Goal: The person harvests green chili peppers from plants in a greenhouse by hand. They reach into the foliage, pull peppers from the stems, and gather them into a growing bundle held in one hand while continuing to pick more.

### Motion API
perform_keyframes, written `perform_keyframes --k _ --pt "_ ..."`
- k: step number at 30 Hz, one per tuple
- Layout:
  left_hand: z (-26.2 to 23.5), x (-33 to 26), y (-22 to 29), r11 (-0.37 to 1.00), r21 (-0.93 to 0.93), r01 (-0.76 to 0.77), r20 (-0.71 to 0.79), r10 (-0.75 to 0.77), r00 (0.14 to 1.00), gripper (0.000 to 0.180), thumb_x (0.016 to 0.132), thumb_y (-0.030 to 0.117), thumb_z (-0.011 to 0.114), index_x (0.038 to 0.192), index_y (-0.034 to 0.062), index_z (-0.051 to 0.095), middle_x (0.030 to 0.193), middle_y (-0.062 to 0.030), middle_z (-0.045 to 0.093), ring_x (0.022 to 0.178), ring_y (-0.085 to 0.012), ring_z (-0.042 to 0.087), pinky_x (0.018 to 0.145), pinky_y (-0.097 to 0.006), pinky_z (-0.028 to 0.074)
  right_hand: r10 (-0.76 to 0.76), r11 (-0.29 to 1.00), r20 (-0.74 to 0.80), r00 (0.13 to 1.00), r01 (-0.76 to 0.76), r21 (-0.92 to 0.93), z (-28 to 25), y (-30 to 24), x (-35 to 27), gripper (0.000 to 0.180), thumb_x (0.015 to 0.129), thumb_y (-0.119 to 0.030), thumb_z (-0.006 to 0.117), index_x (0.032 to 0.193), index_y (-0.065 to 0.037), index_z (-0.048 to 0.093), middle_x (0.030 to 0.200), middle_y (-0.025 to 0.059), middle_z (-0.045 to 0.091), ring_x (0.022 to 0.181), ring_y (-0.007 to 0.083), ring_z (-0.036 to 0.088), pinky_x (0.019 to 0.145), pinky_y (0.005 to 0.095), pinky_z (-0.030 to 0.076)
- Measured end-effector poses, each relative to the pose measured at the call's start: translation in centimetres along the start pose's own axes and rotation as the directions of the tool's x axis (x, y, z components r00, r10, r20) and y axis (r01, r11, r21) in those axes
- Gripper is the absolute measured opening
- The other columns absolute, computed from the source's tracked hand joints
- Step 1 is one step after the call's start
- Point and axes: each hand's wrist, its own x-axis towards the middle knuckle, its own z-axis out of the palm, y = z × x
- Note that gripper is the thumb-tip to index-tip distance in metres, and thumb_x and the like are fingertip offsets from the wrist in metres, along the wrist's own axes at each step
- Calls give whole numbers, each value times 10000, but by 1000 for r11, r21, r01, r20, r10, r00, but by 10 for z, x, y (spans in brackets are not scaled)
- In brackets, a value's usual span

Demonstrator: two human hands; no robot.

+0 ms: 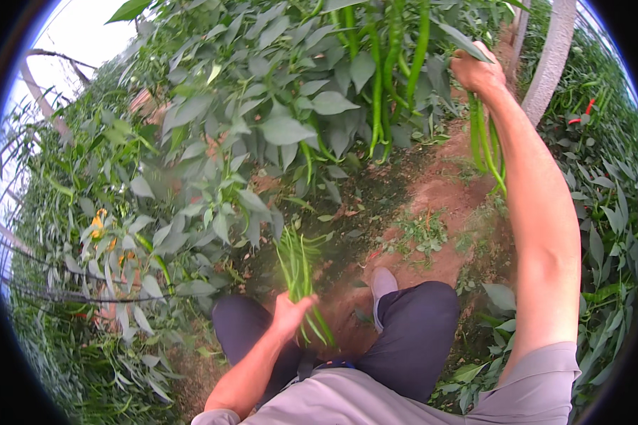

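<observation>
My left hand (291,313) is closed round a bunch of long, thin green chili peppers (299,268), held low in front of my lap. Their stem ends fan out above the fist and a few tips stick out below it. Up at the far right, my right hand (479,71) is raised beside a leafy pepper plant (287,127), fingers curled in. Several long green chili peppers (485,145) hang down from under that hand, which appears to grip them. Left of it, more long green peppers (379,81) dangle from the plant. A leaf partly covers my right fingers.
A pale post (550,60) leans beside my right forearm. More pepper plants (606,177) line the right side, with a red pepper (590,106) among them. Thin dark lines (57,294) cross the foliage at left. Reddish soil (443,170) with small weeds lies before my shoe (383,283).
</observation>
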Motion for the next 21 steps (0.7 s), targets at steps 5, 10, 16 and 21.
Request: perform_keyframes --k 5,10,16,21 --pt "-9 -1 -1 989 -130 75 -33 -80 996 201 863 144 774 1004 16 711 877 -69 714 760 -159 640 697 -324 520 -75 997 -11 997 75 10 -2 9 -5 379 939 -387 651 1209 -150 770 1142 139 766 1097 325 733 982 446 552" --pt "-17 2 1 919 -393 43 -27 -58 998 129 912 152 748 934 41 686 820 -48 680 689 -152 637 633 -309 527 -143 917 87 986 99 386 -14 12 -59 446 962 -399 721 1127 12 773 756 42 665 747 110 623 721 331 516" --pt "-13 8 14 834 -550 55 112 9 994 171 935 152 748 1021 40 650 898 -65 673 790 -170 660 770 -355 584 -266 720 443 856 -129 682 27 -28 -187 277 903 -396 781 953 -124 764 659 -82 507 576 60 405 518 249 285" --pt "1 8 26 771 -623 128 225 20 974 201 942 94 755 1082 28 628 968 -83 676 892 -220 714 871 -409 637 -397 681 840 370 -495 540 107 -84 -280 303 918 -361 782 1018 -75 796 783 -14 659 664 82 523 504 246 338"
